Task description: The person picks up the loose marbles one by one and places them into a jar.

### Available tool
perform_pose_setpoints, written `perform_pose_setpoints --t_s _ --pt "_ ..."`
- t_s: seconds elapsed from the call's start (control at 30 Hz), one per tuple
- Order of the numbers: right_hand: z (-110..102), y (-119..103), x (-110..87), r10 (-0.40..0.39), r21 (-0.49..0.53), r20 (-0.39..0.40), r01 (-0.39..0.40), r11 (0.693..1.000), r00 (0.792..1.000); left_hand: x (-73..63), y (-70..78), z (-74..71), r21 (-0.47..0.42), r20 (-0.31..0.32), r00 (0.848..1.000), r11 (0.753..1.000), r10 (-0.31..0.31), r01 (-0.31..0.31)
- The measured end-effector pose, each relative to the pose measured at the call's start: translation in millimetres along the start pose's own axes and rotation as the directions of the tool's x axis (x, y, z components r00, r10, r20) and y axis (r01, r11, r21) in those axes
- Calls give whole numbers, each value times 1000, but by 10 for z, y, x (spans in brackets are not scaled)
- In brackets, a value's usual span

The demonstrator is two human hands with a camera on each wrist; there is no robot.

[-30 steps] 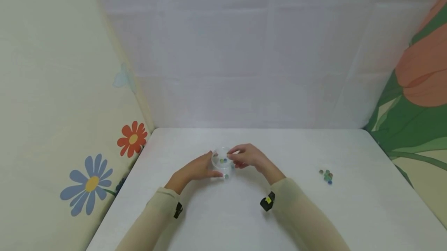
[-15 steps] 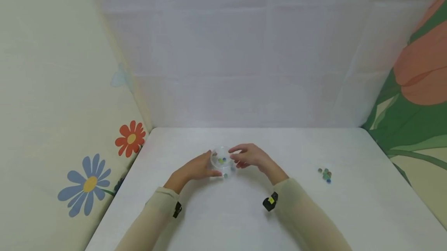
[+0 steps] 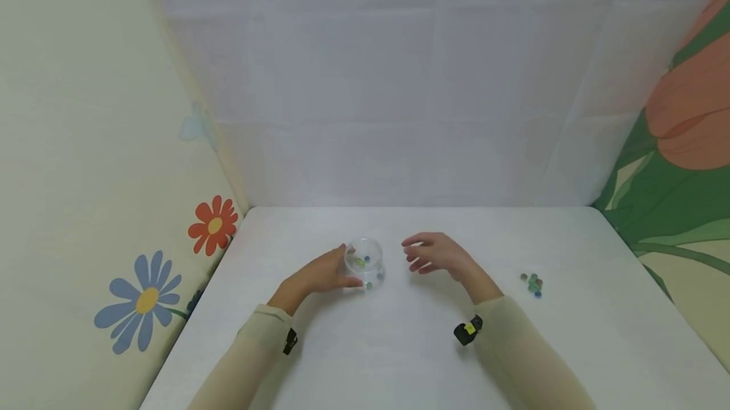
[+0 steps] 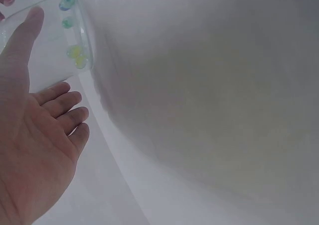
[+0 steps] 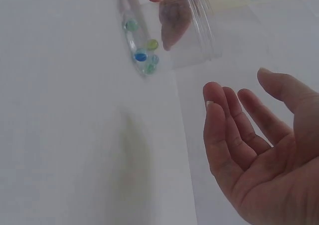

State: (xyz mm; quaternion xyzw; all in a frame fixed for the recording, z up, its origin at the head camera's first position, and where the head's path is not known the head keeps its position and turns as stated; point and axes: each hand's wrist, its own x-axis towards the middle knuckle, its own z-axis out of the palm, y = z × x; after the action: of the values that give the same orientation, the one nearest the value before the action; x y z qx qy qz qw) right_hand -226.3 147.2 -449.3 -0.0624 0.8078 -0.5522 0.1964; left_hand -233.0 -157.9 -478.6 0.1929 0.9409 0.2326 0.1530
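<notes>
A clear, wide-mouthed jar (image 3: 373, 249) stands upright on the white table, with my left hand (image 3: 319, 274) gripping its left side between thumb and fingers. Several glass marbles lie at its bottom; the right wrist view shows a blue marble (image 5: 141, 56) and a yellow-green marble (image 5: 152, 44) through the wall, beside green ones. To the right of the jar, apart from it, hovers my right hand (image 3: 441, 253), its fingers loosely bent and holding nothing. A small group of marbles (image 3: 534, 284), green, brownish and blue, rests on the table farther right.
The white table (image 3: 393, 353) ends at a white cloth backdrop (image 3: 365, 112). A wall with painted flowers (image 3: 149, 301) flanks the left side, and a tulip mural (image 3: 692, 118) the right.
My right hand has drawn away from the jar's mouth to the right, its fingers loosening. The left hand keeps its grip and the jar stays in place.
</notes>
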Motion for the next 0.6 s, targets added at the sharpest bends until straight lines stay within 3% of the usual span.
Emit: perform_pose_setpoints --t_s 0.6 --pt "-587 342 -433 67 25 -113 -65 998 991 -3 17 8 3 -1 1000 1000 7 -7"
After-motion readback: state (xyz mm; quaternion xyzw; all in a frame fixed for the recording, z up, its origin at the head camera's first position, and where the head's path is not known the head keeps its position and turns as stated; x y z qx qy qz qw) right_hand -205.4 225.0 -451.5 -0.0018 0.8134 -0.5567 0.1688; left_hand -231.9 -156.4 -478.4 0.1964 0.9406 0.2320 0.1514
